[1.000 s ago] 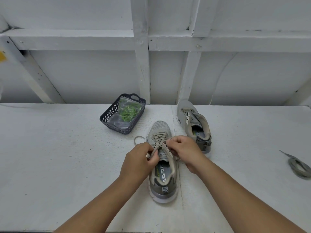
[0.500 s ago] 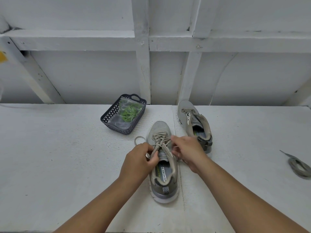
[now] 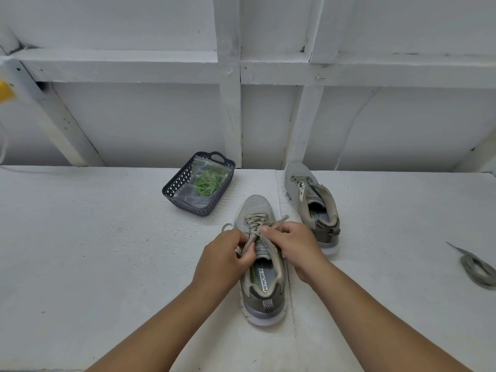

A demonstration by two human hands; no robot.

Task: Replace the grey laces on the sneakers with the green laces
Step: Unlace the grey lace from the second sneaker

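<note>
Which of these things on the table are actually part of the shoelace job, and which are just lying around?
Part of the job:
near sneaker, grey lace gripped by left hand and right hand
far sneaker, unlaced
green laces bagged in the basket
removed grey lace

Lying about:
yellow object at left edge

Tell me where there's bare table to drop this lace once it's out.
Bare stretches: left of the basket and left hand; and between the far sneaker and the loose grey lace. Crowded: around the near sneaker, where both hands, right hand included, work.
</note>
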